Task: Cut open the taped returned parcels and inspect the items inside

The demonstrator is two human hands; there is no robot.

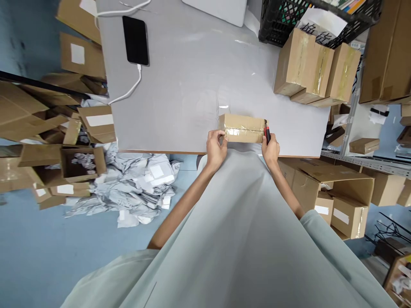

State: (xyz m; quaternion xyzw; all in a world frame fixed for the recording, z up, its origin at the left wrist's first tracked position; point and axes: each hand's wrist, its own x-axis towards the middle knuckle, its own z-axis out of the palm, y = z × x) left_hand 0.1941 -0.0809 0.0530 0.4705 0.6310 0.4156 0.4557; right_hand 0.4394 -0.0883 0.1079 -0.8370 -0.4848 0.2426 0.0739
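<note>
A small cardboard box [242, 127], sealed along its top with clear tape, rests at the front edge of the grey table [180, 85]. My left hand [216, 149] grips the box's left end, thumb and fingers closed at its near corner. At the opposite end is my right hand [270, 149], wrapped round a red and black box cutter [267, 131]. The cutter stands against the right end of the box. Whether the blade is out is too small to tell.
A phone [135, 40] with a white cable lies at the table's back left. Several taped boxes [297, 64] and a black crate [276, 23] stand at the back right. Opened cartons [81, 162] and crumpled grey bags [135, 184] cover the floor at left. A large carton [302, 188] sits right.
</note>
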